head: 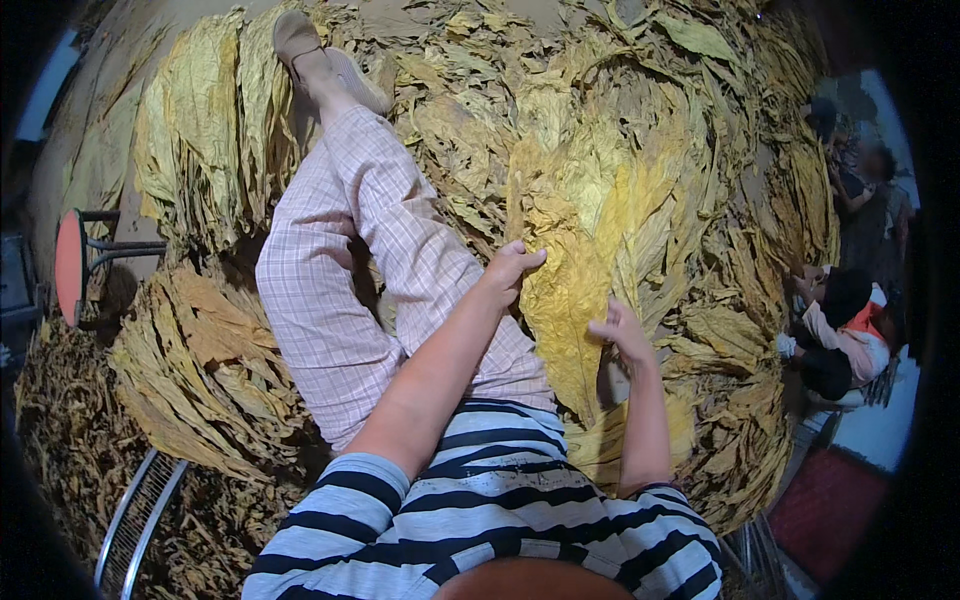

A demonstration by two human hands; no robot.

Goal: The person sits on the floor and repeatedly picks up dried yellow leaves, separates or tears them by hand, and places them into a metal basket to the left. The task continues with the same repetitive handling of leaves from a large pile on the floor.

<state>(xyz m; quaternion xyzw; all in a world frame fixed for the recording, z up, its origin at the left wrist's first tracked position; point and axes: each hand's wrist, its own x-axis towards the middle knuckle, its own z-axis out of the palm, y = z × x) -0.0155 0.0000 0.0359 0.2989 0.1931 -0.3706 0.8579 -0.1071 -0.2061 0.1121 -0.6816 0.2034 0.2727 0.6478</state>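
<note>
My left hand grips the left edge of a broad yellow cured tobacco leaf, its thumb lying over the surface. The leaf hangs spread in front of my lap, wrinkled, with its narrow end pointing down toward my striped shirt. My right hand is at the leaf's right edge, slightly blurred, with thumb and fingers apart. Whether the thumb touches the leaf is hard to tell. Beyond both hands, a heap of yellow leaves fans out over the floor.
Bundled tobacco leaves lie left of my legs, one upper bundle and one lower bundle. A stool with a red seat and a metal-framed rack stand at left. Several people sit at right, one in an orange-and-white top.
</note>
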